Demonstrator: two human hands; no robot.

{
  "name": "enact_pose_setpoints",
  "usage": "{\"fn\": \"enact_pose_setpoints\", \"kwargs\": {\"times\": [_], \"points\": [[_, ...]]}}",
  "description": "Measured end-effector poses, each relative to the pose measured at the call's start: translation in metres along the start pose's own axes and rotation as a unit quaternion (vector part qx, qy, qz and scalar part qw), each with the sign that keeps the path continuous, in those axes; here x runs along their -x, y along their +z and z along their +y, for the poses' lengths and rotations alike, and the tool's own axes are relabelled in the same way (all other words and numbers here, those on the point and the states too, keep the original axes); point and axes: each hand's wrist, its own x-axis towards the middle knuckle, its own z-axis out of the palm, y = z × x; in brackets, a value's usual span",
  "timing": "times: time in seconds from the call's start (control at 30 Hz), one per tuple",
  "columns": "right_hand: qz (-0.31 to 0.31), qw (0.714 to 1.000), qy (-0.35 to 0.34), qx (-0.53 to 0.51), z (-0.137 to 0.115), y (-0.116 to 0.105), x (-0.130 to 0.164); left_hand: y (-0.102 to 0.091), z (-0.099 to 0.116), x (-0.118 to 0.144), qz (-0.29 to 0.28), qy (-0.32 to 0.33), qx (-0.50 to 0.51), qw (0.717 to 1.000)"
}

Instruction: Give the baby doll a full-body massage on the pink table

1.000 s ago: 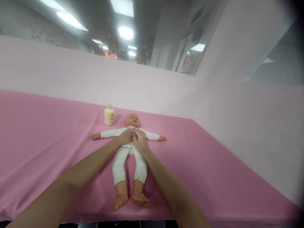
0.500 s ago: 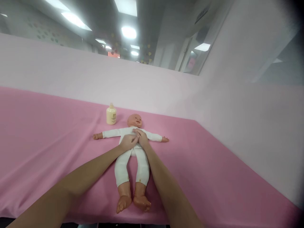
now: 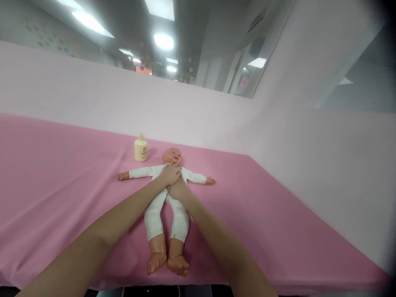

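A baby doll [image 3: 161, 214] in a white bodysuit lies on its back on the pink cloth [image 3: 62, 173], arms spread, bare feet toward me. My left hand [image 3: 170, 173] lies flat on the doll's chest, just below its chin. My right hand [image 3: 177, 190] rests on the doll's belly, partly under my left hand. Neither hand grips anything that I can see. A small cream bottle [image 3: 140, 149] stands upright beyond the doll's right arm, left of its head.
Pale pink partition walls [image 3: 216, 119] close off the back and right side of the table. The table's near edge [image 3: 278, 286] runs along the bottom of the view. Ceiling lights show above the partition.
My left hand has slid up and across the doll's chest, over my right hand. My right hand has drawn back toward the belly.
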Motion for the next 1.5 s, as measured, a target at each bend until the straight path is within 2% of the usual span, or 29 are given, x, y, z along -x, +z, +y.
{"fn": "enact_pose_setpoints", "kwargs": {"times": [0.07, 0.2, 0.37, 0.6, 0.7, 0.87, 1.0, 1.1, 1.17, 1.3, 1.37, 1.5], "points": [[-0.018, 0.998, -0.052, 0.024, -0.001, 0.0, 0.001, -0.002, -0.001, -0.01, -0.015, 0.026, -0.008, 1.0], [-0.05, 0.989, -0.125, 0.06, 0.0, 0.004, 0.003, 0.0, -0.002, -0.022, -0.009, 0.019, -0.022, 1.0], [0.032, 0.991, -0.131, 0.008, 0.008, 0.008, 0.01, 0.009, -0.005, -0.025, -0.003, 0.025, -0.016, 1.0], [0.13, 0.981, -0.051, -0.137, 0.011, 0.009, 0.016, 0.026, -0.029, -0.018, 0.044, 0.018, 0.101, 0.994], [0.142, 0.972, 0.008, -0.187, 0.01, 0.008, 0.017, 0.03, -0.035, -0.014, 0.046, 0.021, 0.145, 0.988], [0.131, 0.965, 0.076, -0.214, 0.009, 0.001, 0.017, 0.03, -0.039, -0.005, 0.051, 0.032, 0.194, 0.979], [0.12, 0.964, 0.106, -0.213, 0.009, -0.001, 0.015, 0.03, -0.044, 0.007, 0.058, 0.04, 0.199, 0.978], [0.149, 0.961, 0.115, -0.201, 0.012, 0.002, 0.011, 0.03, -0.048, 0.014, 0.061, 0.038, 0.179, 0.981], [0.149, 0.961, 0.137, -0.191, 0.019, 0.005, 0.011, 0.029, -0.051, 0.02, 0.052, 0.017, 0.166, 0.984], [0.06, 0.955, 0.234, -0.173, 0.045, 0.01, 0.021, 0.028, -0.066, 0.037, 0.028, -0.051, 0.167, 0.984], [0.04, 0.952, 0.267, -0.143, 0.059, 0.011, 0.03, 0.029, -0.077, 0.05, 0.022, -0.106, 0.163, 0.981], [0.028, 0.955, 0.279, -0.095, 0.076, 0.009, 0.044, 0.026, -0.096, 0.07, -0.012, -0.16, 0.117, 0.98]]}}
